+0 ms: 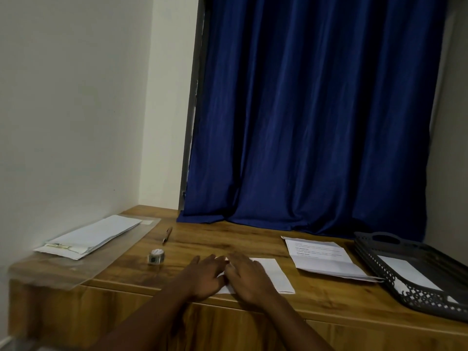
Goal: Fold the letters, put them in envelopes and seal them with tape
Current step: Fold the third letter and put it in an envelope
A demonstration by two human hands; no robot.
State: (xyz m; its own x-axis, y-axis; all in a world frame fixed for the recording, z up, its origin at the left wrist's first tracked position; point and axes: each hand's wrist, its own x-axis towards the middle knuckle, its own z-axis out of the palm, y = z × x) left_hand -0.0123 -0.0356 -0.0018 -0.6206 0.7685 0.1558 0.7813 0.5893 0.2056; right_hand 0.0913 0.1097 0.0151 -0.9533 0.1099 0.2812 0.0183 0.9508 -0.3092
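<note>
**Both hands flat on folded letter**

L hand (pixel 205 277) & R hand (pixel 249 279) side by side, fingers straight, pressing folded letter (pixel 274 276) at near edge of wooden table (pixel 228 239). Tape roll (pixel 156 256) just left of hands, pen (pixel 167 234) behind it. Envelope stack (pixel 93 236) on clear plastic sleeve (pixel 121 254) far left. Printed letters (pixel 326 259) to right, touching dark tray (pixel 379 249) holding white paper. Blue curtain (pixel 316 117) behind.

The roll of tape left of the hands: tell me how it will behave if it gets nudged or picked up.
The roll of tape looks small and probably light, so one hand should lift it easily. It seems to lie flat on the wooden table, so a nudge would likely slide it rather than roll it. Tipped onto its rim, it could roll toward the pen.
</note>
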